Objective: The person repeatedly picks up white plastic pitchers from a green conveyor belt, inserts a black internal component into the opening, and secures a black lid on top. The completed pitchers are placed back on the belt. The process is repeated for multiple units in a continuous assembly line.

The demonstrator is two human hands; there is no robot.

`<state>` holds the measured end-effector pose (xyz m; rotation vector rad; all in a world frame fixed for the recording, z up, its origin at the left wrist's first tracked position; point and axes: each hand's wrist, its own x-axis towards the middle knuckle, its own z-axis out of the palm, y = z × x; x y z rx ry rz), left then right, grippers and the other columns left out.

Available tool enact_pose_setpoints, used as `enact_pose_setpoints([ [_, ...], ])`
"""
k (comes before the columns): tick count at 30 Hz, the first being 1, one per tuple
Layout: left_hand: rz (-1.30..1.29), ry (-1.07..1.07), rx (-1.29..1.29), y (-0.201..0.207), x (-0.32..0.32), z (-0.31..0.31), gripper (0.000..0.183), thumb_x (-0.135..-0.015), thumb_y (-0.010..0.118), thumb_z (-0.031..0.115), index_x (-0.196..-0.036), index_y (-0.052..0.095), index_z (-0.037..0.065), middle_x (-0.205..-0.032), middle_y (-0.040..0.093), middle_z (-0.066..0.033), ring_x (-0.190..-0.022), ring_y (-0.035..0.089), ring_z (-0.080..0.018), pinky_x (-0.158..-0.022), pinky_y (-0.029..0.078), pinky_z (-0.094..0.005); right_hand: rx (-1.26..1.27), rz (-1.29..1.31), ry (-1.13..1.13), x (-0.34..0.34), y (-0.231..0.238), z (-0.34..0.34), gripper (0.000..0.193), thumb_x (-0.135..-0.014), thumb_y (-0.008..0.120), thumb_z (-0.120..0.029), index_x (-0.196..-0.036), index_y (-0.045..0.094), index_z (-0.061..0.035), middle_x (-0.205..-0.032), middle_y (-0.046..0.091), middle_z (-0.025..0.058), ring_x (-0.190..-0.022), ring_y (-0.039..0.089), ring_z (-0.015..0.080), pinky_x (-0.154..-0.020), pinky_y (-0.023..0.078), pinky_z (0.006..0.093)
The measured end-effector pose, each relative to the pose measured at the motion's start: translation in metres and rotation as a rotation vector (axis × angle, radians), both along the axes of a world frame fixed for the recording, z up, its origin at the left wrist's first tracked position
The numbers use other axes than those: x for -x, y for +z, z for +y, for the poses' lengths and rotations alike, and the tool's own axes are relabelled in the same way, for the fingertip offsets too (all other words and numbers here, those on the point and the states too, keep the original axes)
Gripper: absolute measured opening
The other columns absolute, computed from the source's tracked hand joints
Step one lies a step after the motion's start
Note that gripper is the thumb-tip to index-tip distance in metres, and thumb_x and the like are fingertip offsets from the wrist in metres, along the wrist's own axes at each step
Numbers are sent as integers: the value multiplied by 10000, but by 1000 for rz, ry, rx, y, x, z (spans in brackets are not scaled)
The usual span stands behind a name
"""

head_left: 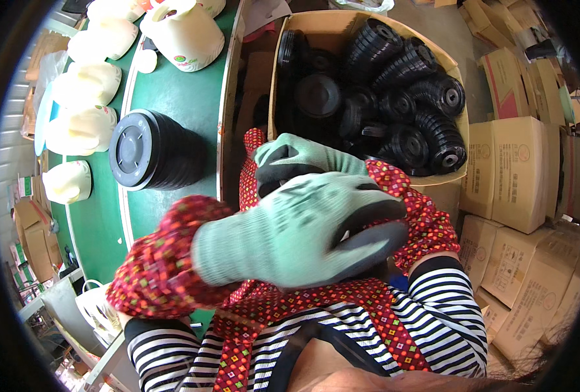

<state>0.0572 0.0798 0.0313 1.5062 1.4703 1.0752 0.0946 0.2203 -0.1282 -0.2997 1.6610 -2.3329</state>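
Both my hands wear pale green knit gloves with black-coated palms and fingers. My left hand (316, 228) crosses in front of my body to my right arm. Its thumb and fingers close at the red patterned sleeve cover (427, 219) on that forearm; motion blurs it a little. Behind it, my right hand (299, 159) points left with curled fingers, and its lower part is hidden by the left one. Whatever it might hold does not show. To the left, a stack of round black lids (149, 150) lies on the green work surface (165, 225).
Several cream-coloured kettle-like plastic bodies (188, 39) stand along the green surface's far and left parts. Beyond my hands is an open cardboard box (465, 147) filled with stacked black round parts (404, 104). Closed cartons (515, 173) are piled at the right.
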Motion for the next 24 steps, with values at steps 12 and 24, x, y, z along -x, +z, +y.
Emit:
enact_pose_setpoints([
  [12,327,-182,193,18,-37,48,562,-992,639,308,-1383,529,-81,-1288,589,-290,-1163,627,-426,-1036,505,-448,-342,259,-187,-27,-15,3,302,-916,695,-265,-1135,700,-58,-1024,685,100,-977,627,255,-889,454,428],
  [24,497,288,388,-64,50,-57,534,-1001,632,291,-1416,546,-34,-1282,646,-262,-1191,634,-418,-1019,508,-460,-1240,302,-336,-89,75,3,536,-852,683,-229,-1368,639,-90,-1033,610,128,-935,585,318,-880,386,470],
])
